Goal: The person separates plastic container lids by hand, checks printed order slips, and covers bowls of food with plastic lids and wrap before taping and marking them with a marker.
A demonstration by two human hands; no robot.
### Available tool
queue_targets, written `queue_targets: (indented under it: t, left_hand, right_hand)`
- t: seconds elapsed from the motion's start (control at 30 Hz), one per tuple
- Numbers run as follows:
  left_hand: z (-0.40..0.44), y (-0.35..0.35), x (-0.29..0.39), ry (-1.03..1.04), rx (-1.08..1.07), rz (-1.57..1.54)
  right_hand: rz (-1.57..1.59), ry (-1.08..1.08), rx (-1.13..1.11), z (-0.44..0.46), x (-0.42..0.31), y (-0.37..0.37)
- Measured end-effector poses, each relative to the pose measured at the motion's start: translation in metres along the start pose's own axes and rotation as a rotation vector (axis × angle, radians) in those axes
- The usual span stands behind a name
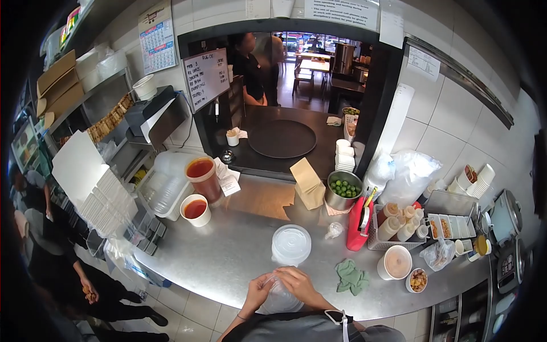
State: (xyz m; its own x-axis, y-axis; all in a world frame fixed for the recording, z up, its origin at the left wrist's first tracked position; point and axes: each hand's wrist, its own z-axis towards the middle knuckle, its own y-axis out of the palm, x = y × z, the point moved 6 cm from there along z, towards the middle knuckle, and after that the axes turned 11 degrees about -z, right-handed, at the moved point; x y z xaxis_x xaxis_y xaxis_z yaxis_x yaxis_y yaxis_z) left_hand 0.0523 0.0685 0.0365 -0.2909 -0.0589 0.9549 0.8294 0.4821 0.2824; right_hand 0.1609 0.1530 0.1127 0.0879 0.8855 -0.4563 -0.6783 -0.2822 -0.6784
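My left hand (260,293) and my right hand (298,283) meet at the front edge of the steel counter (239,245). Fingertips of both hands pinch the top of a thin clear plastic bag (280,301), which hangs below them; its contents are hard to make out. Just beyond my fingers stands a round, translucent lidded tub (291,245). A crumpled green cloth (352,277) lies to the right of my right hand. Farther forward there is a small knotted clear bag (334,230).
At left stand a tub of red sauce (195,210), a taller red-filled container (203,178) and stacked white boxes (99,196). On the right are a bowl of green limes (344,188), a basket of sauce bottles (393,228) and a pink-filled tub (394,263). A black tray (282,138) lies in the pass-through.
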Motion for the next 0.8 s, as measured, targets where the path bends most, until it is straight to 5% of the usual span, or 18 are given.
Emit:
queue_targets:
  t: [0.1, 0.3, 0.7, 0.8]
  left_hand:
    - [-0.009, 0.002, 0.006, -0.044, 0.028, -0.082]
    - [-0.025, 0.013, 0.042, 0.093, -0.001, 0.378]
    - [-0.023, 0.003, 0.029, -0.359, -0.087, -0.471]
    - [-0.019, -0.003, 0.025, -0.187, -0.042, -0.312]
  right_hand:
    - [0.222, 0.157, -0.031, -0.004, 0.006, 0.006]
    - [0.419, 0.222, -0.215, 0.014, 0.013, -0.004]
    - [0.175, -0.211, -0.174, 0.030, -0.032, -0.032]
    - [0.146, -0.192, -0.211, 0.022, -0.034, -0.020]
